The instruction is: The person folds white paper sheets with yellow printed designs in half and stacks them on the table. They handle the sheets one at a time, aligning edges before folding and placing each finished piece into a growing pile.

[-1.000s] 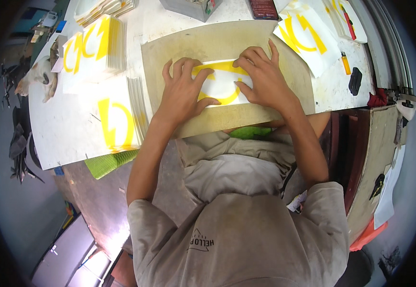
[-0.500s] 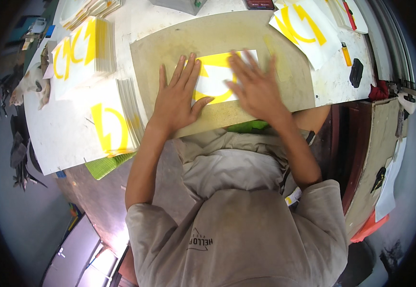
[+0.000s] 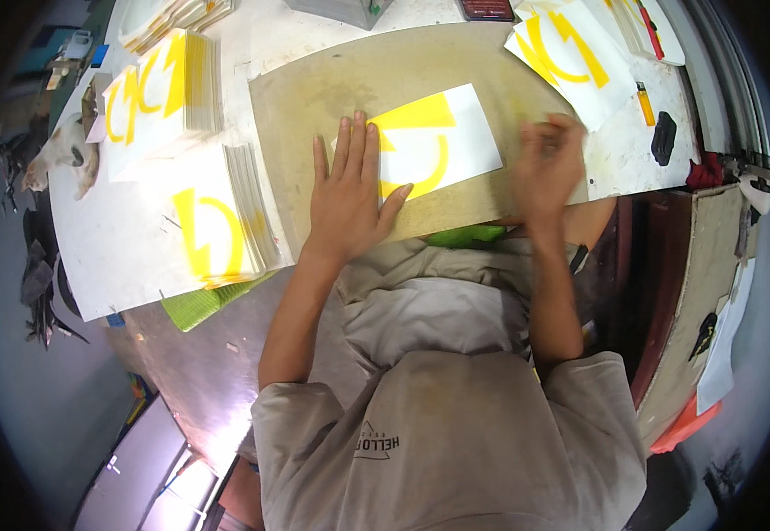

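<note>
A white sheet with yellow shapes (image 3: 475,133) lies tilted on a tan board (image 3: 314,97) in front of me. My left hand (image 3: 349,190) rests flat over the sheet's left edge, fingers stretched out and thumb apart, hiding that side. To the right of the sheet, my right hand (image 3: 548,168) is raised over the board, apart from the sheet. Its fingers are curled together and slightly blurred, and whatever may be in them cannot be made out.
Stacks of similar printed sheets (image 3: 248,208) stand at the left, with loose sheets (image 3: 570,57) at the right. Near the right edge lie an orange lighter (image 3: 645,104) and a black object (image 3: 663,139). A grey box (image 3: 340,9) and a phone (image 3: 486,9) are at the back.
My right hand has lifted off the sheet and moved right, its fingers curling from spread. The sheet is turned more at a slant, and my left hand still lies flat on it.
</note>
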Tool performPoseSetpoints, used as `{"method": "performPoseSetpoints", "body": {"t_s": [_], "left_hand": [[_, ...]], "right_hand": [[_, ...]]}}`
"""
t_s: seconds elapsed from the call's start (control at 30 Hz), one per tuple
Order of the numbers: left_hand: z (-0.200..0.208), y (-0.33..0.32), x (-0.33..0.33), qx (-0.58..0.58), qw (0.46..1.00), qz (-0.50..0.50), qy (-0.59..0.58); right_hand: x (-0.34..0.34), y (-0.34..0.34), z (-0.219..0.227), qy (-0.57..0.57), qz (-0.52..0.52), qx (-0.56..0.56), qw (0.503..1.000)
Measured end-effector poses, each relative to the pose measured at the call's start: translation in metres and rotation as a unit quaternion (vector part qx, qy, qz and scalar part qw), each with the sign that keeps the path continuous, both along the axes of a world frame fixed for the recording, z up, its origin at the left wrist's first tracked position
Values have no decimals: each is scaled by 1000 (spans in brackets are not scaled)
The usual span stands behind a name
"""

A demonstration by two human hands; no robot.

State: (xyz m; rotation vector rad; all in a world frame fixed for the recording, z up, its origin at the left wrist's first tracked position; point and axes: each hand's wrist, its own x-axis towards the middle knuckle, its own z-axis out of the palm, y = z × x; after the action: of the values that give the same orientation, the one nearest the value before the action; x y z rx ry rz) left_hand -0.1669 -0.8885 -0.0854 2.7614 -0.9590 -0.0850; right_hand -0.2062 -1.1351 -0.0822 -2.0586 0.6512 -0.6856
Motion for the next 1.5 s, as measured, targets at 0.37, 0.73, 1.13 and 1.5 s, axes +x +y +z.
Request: {"method": "performPoseSetpoints", "body": {"t_s": [0.37, 0.73, 1.13, 1.5], "left_hand": [[-5, 0, 2, -35, 999, 3, -26], [33, -20, 12, -54, 994, 59, -80], [60, -65, 103, -91, 892, -8, 442], [22, -21, 38, -57, 995, -76, 19]], "right_hand": [[-7, 36, -29, -29, 178, -276, 944], [-44, 25, 1, -64, 183, -257, 947], [-18, 124, -17, -78, 360, -142, 919], [-108, 50, -8, -71, 394, -167, 901]]}}
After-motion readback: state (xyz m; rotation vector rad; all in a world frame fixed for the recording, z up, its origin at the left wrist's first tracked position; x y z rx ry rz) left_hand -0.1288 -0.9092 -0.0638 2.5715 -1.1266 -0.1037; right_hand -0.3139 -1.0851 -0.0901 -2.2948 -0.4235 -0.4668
